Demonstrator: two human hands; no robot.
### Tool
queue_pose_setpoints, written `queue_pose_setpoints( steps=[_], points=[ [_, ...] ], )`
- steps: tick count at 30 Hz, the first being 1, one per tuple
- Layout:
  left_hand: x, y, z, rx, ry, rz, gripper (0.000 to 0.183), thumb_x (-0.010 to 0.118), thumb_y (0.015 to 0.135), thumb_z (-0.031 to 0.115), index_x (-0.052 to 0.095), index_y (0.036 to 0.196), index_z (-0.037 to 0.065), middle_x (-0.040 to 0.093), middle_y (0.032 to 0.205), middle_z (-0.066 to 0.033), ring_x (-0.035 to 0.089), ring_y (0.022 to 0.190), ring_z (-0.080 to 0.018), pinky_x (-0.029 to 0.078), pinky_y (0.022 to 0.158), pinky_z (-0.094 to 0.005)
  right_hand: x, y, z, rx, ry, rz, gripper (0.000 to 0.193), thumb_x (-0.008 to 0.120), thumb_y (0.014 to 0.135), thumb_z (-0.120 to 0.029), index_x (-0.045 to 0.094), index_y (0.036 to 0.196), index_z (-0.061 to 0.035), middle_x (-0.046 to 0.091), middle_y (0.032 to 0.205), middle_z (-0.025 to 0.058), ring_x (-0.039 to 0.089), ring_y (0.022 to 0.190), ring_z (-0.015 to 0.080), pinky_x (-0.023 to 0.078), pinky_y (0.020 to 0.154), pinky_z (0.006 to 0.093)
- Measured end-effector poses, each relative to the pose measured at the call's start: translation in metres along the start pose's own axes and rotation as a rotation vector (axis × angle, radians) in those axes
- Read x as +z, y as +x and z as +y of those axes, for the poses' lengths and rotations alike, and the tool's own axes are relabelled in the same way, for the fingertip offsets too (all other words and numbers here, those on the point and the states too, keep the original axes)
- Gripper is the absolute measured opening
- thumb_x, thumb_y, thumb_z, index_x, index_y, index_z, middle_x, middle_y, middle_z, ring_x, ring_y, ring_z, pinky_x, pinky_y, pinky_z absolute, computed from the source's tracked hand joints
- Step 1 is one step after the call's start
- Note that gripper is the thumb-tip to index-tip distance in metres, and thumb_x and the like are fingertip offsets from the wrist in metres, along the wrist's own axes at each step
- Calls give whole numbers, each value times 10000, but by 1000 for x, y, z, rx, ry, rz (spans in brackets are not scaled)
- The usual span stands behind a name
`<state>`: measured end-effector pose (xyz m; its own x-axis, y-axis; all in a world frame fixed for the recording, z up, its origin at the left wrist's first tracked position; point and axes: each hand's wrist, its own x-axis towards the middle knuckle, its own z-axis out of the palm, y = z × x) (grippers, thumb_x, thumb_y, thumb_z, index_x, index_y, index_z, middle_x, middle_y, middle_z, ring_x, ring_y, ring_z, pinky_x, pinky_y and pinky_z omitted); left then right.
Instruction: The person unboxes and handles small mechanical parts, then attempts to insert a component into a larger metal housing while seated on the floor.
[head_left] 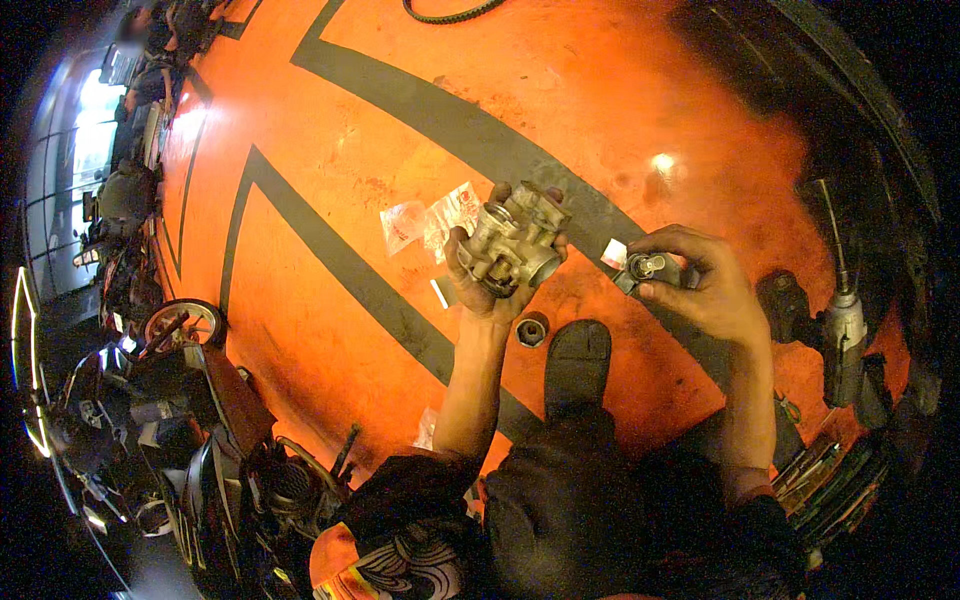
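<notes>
A metal throttle body (512,240) rests in my left hand (490,290), whose fingers are wrapped round it from below and behind. To its right, my right hand (705,280) pinches a small dark part with a bright metal piece (647,266) between thumb and forefinger. The exact kind of that part cannot be made out. A small white and red piece (614,253) shows at the fingertips, and I cannot tell whether it is touched. Torn clear plastic bags (403,226) lie on the floor beyond my left hand. A dark round ring-shaped part (531,329) sits below the throttle body.
The orange floor (330,200) has dark stripes. A black shoe (578,360) is between my forearms. At right stand a silver can with a long thin spout (846,335) and a tray of tools (830,485). Motorcycles (190,430) line the left; a black belt (450,18) lies far off.
</notes>
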<state>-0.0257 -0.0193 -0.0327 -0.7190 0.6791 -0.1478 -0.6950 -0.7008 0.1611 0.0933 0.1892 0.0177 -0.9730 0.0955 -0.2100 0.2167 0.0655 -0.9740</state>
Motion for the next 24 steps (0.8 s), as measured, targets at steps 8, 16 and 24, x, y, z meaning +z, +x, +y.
queue_pose_setpoints(
  steps=[8,16,24],
  points=[
    [-9,-1,4,-146,-99,-198,900,644,550,161,324,1380,21,494,1229,-231,502,1120,-415,396,950,-613,1,-5,-3,-31,-93,-18,371,764,711,-152,651,1039,-20,638,971,106,593,900,194,446,798,307],
    [-23,-10,7,-123,158,-245,659,663,625,221,502,1238,41,376,1345,-259,462,1176,-428,413,940,-610,1,-8,-8,-102,-160,-40,369,764,709,-183,654,1016,-11,646,940,108,606,861,202,456,756,304],
    [-28,-9,11,-168,307,-79,780,588,684,422,409,1288,-39,504,1225,-234,608,960,-411,527,806,-520,1,-5,-9,-160,-170,-42,323,764,692,-121,665,981,-14,676,936,130,646,883,239,494,791,333]
  ],
)
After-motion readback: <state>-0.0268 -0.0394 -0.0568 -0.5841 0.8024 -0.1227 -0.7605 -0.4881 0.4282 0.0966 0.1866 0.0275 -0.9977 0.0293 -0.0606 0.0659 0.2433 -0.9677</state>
